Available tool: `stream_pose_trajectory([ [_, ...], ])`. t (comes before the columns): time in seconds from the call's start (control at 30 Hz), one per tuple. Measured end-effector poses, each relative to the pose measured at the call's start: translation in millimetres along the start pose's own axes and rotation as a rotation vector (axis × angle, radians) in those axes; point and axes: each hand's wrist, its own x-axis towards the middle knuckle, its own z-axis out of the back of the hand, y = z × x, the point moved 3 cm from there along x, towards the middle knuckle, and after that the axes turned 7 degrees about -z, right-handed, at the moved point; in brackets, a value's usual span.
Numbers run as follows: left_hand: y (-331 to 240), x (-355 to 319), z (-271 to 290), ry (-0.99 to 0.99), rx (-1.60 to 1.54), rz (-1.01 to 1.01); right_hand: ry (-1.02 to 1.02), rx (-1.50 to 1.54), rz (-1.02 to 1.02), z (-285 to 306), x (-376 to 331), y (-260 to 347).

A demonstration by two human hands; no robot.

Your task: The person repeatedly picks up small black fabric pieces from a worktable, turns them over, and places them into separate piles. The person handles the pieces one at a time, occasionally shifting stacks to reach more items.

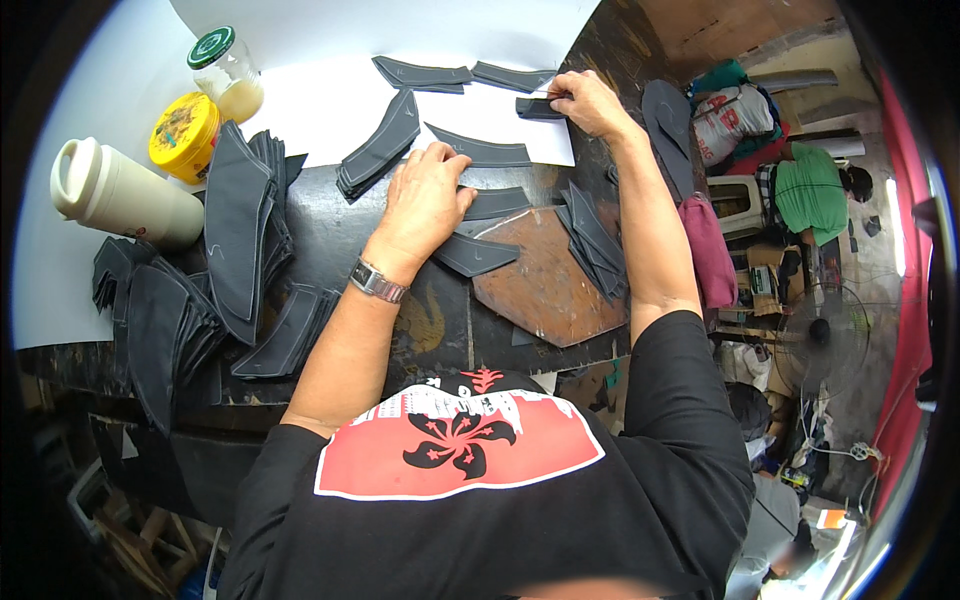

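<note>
Curved black cut pieces with pale outlines lie on a white sheet and the dark table. My left hand [425,195], with a metal watch [378,281] on its wrist, lies palm down, fingers apart. Its fingertips touch the near edge of a long curved piece [485,152], beside a stacked curved bundle [385,140]. At the far right of the sheet my right hand [595,103] is closed in a pinch; a thin line shows at its fingertips, too small to name. Just under them sits a small dark piece [538,108]. Two more curved groups [420,73] [512,77] lie beyond.
Tall stacks of black pieces [240,240] stand at left, near a cream tumbler [130,195], a yellow tub [184,135] and a green-lidded jar [230,75]. A brown board [550,280] carries more pieces [590,240]. Beyond the table's right edge are a fan [822,330] and a person in green [810,193].
</note>
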Motion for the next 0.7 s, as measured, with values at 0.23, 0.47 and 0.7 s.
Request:
stream_pose_trajectory([
  [0.23,2,-1,-1,0.002,-0.015,-0.014,0.043,0.138,0.01,-19,17,-3],
  [0.47,-16,6,21,-0.103,-0.214,-0.014,0.136,0.3,0.085,-23,26,-6],
  [0.7,-11,56,51,-0.168,-0.021,-0.068,0.038,0.517,0.132,-12,40,-13],
])
